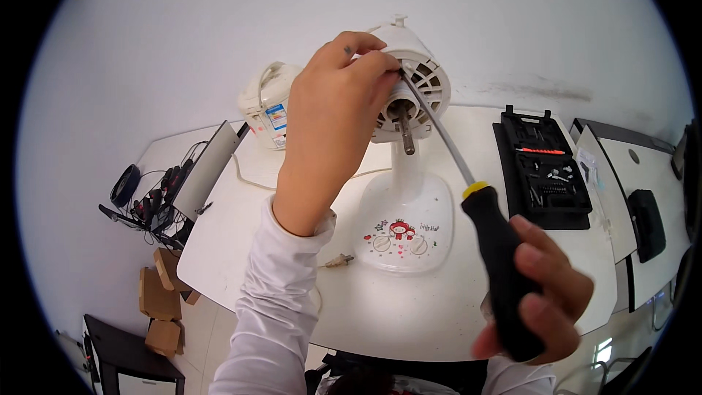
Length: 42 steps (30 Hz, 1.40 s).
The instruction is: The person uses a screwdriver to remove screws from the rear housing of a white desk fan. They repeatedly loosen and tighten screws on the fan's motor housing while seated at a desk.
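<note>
The right hand [552,285] is wrapped around the handle of a screwdriver [486,212], its shaft slanting up to the fan [406,175] standing on the counter [351,314]. The left hand [333,95] has its fingertips near the tip, likely to guide it; whether they pinch it, I cannot tell.
</note>
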{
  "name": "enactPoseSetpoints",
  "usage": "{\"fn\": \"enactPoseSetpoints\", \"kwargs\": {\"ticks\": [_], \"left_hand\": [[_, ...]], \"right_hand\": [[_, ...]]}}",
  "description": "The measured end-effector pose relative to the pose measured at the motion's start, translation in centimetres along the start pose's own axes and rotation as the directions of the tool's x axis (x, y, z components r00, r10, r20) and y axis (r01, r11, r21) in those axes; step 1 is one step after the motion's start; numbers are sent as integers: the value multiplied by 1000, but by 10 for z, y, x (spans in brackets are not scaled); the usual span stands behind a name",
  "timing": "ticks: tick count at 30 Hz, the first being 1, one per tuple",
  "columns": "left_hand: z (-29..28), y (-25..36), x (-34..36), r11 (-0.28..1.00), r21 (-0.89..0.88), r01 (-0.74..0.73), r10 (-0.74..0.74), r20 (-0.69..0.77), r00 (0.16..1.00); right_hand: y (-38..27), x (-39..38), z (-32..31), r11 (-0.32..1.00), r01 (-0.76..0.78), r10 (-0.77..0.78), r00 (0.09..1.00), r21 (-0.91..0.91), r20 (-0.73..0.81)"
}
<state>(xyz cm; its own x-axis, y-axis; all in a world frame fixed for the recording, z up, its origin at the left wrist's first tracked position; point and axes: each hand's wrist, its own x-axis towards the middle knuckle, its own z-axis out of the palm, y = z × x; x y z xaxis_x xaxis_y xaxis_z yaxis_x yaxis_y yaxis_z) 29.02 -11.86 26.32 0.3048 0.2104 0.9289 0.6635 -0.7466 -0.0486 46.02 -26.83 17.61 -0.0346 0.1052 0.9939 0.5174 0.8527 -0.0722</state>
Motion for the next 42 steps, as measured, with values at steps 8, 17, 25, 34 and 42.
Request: {"fn": "enactPoseSetpoints", "kwargs": {"ticks": [8, 17, 25, 34, 42], "left_hand": [[-1, 2, 2, 1000, 9, 7, -7, 20, 1000], [0, 7, 3, 998, 60, -26, 21, 74, 997], [7, 11, -1, 994, 112, 12, -13, 9, 1000], [-4, 9, -7, 999, 14, 30, -30, 12, 999], [-34, 82, -67, 651, -749, -122, -22, -179, 984]], "right_hand": [[45, 12, -25, 947, -318, 317, 910, 41, -269], [81, 10, -42, 851, -410, 504, 812, 328, -293], [87, 8, -78, 883, -387, 469, 767, 268, -437], [97, 7, -93, 901, -391, 430, 741, 190, -516], [65, 24, -139, 896, -38, 343, 692, 442, -635]]}}
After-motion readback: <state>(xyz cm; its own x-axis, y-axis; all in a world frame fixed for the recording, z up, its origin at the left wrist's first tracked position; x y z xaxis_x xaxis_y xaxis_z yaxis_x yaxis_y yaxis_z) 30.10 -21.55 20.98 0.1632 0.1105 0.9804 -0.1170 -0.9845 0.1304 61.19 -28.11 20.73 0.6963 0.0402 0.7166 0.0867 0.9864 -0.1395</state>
